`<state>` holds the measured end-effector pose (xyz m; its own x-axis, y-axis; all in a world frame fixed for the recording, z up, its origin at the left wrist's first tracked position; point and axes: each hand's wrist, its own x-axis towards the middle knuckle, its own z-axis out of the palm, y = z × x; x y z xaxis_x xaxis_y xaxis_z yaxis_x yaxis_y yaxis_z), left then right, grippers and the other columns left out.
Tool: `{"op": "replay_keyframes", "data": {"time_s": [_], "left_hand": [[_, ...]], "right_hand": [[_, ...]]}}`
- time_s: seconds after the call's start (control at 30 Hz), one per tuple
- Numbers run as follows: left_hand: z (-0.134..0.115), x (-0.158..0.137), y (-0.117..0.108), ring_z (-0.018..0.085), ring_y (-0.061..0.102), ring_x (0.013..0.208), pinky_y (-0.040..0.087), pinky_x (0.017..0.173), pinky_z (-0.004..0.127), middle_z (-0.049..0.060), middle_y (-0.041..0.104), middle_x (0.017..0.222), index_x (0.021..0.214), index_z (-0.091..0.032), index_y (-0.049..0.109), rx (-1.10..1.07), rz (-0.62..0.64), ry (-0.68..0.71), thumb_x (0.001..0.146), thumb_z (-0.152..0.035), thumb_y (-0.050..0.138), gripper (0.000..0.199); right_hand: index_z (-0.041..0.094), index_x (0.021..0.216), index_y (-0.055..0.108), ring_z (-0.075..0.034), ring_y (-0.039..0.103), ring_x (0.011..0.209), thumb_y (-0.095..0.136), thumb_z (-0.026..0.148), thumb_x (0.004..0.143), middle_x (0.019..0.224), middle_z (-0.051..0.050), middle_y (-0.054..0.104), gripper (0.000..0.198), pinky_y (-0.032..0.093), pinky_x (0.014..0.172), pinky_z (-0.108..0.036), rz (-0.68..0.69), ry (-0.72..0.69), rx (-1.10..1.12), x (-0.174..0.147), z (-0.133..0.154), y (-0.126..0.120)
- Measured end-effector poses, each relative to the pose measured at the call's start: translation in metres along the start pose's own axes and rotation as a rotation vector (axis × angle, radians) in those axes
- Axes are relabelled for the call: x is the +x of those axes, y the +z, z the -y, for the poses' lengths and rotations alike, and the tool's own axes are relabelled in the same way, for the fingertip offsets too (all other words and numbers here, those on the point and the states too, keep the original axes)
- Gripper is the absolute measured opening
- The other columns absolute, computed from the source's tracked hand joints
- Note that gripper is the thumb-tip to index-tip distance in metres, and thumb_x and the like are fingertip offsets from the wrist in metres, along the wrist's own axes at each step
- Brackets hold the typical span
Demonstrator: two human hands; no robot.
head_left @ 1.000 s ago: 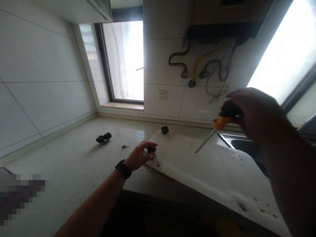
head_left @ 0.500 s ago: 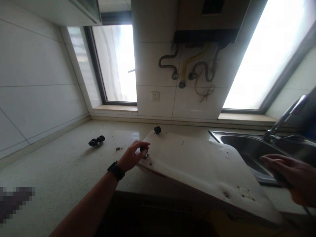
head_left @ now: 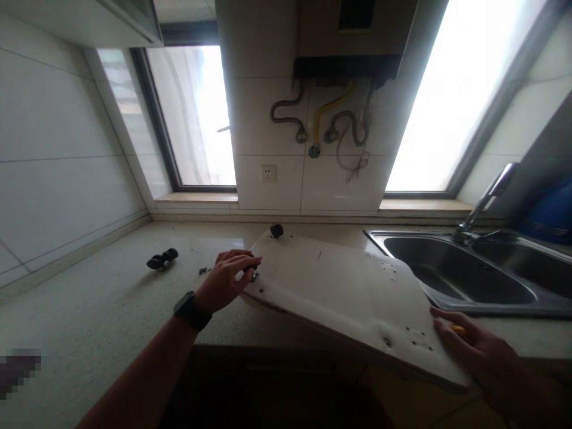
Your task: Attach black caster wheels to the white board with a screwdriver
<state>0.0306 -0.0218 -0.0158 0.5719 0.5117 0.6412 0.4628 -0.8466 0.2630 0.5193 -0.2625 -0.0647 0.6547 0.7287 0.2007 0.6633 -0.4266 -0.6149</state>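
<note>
A pale board (head_left: 330, 286) lies slantwise on the counter, one end overhanging the front edge, with screw holes at its corners. At its left end my left hand (head_left: 227, 277), wearing a black watch, is closed round a black caster wheel (head_left: 252, 262), mostly hidden by the fingers. Another black caster (head_left: 277, 230) stands at the board's far left corner. My right hand (head_left: 478, 351) is at the board's right end, fingers curled round an orange object (head_left: 459, 329); only a bit of it shows, so its kind is unclear.
Left on the counter (head_left: 111, 298) lie a pair of black casters (head_left: 162, 259) and several small screws (head_left: 203, 271). A steel double sink (head_left: 456, 274) with a tap (head_left: 487, 202) is at the right. Hoses (head_left: 286, 113) and a socket (head_left: 269, 174) are on the wall.
My right hand has come left and down, from over the sink to the board's right end. My left hand stays on the caster. The whole view has shifted a little to the right.
</note>
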Motion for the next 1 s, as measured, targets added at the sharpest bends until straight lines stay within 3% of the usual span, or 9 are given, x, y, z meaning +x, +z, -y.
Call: {"op": "replay_keyframes", "data": {"time_s": [0.13,0.27,0.37,0.47,0.57,0.67,0.73,0.87,1.0], "left_hand": [[-0.023,-0.004,0.001,0.029,0.056,0.13,0.038,0.105,0.051,0.007,0.074,0.127,0.137,-0.024,0.063,0.171,0.028,0.047,0.099,-0.016,0.056,0.04],[-0.064,-0.014,0.013,0.028,0.057,0.125,0.04,0.102,0.048,0.009,0.069,0.136,0.148,-0.019,0.054,0.156,0.135,0.017,0.101,-0.017,0.05,0.047],[-0.097,-0.023,0.029,0.028,0.049,0.137,0.038,0.11,0.048,0.009,0.054,0.155,0.154,-0.018,0.047,0.113,0.235,-0.028,0.105,-0.03,0.047,0.05],[-0.112,-0.033,0.048,0.029,0.041,0.146,0.033,0.116,0.049,0.008,0.043,0.164,0.158,-0.021,0.042,0.09,0.306,-0.067,0.109,-0.047,0.04,0.056],[-0.103,-0.041,0.064,0.031,0.039,0.148,0.025,0.119,0.052,0.008,0.045,0.162,0.156,-0.025,0.046,0.147,0.254,-0.123,0.108,-0.048,0.039,0.053],[-0.073,-0.045,0.067,0.031,0.032,0.154,0.013,0.123,0.054,0.007,0.037,0.167,0.154,-0.033,0.051,0.25,0.12,-0.118,0.105,-0.032,0.042,0.049],[-0.049,-0.046,0.064,0.03,0.026,0.156,0.012,0.124,0.052,0.004,0.03,0.17,0.156,-0.036,0.048,0.258,0.084,-0.121,0.104,-0.026,0.039,0.053],[-0.009,-0.046,0.057,0.034,0.012,0.16,0.015,0.124,0.058,0.013,0.012,0.174,0.165,-0.023,0.029,0.085,0.063,-0.406,0.108,-0.039,0.028,0.059],[-0.001,-0.052,0.055,0.032,0.012,0.16,0.017,0.127,0.055,0.02,0.014,0.172,0.167,-0.01,0.01,-0.256,0.03,-0.688,0.106,-0.062,0.024,0.081]], "right_hand": [[0.028,0.118,0.075,-0.033,0.075,0.077,0.051,0.066,0.083,0.09,-0.008,0.079,0.057,0.051,0.063,-0.041,0.083,0.031,-0.043,-0.014,0.003,0.001],[0.024,0.111,0.071,-0.035,0.075,0.079,0.049,0.068,0.08,0.091,-0.01,0.079,0.058,0.051,0.065,-0.042,0.115,-0.001,-0.084,-0.04,0.024,0.004],[0.025,0.105,0.068,-0.034,0.075,0.074,0.049,0.07,0.081,0.081,-0.009,0.077,0.054,0.051,0.064,-0.041,0.153,-0.042,-0.114,-0.064,0.045,0.008],[0.026,0.102,0.064,-0.03,0.074,0.073,0.046,0.064,0.088,0.079,-0.007,0.075,0.045,0.05,0.064,-0.037,0.203,-0.151,-0.092,-0.092,0.07,0.015],[0.025,0.1,0.061,-0.024,0.067,0.06,0.04,0.057,0.096,0.069,-0.004,0.069,0.038,0.047,0.06,-0.034,0.275,-0.298,-0.002,-0.116,0.096,0.024],[0.023,0.104,0.06,-0.02,0.063,0.058,0.043,0.044,0.097,0.069,-0.003,0.067,0.028,0.045,0.059,-0.031,0.365,-0.432,0.076,-0.133,0.122,0.035],[0.022,0.109,0.062,-0.019,0.062,0.062,0.045,0.034,0.095,0.073,-0.003,0.067,0.025,0.045,0.063,-0.031,0.421,-0.51,0.117,-0.139,0.139,0.045],[0.023,0.116,0.065,-0.018,0.061,0.07,0.054,0.022,0.088,0.08,-0.003,0.068,0.03,0.046,0.069,-0.03,0.522,-0.579,0.219,-0.147,0.171,0.068],[0.022,0.114,0.069,-0.017,0.059,0.071,0.062,0.02,0.081,0.078,-0.003,0.063,0.034,0.048,0.069,-0.031,0.54,-0.582,0.337,-0.147,0.189,0.081]]}}
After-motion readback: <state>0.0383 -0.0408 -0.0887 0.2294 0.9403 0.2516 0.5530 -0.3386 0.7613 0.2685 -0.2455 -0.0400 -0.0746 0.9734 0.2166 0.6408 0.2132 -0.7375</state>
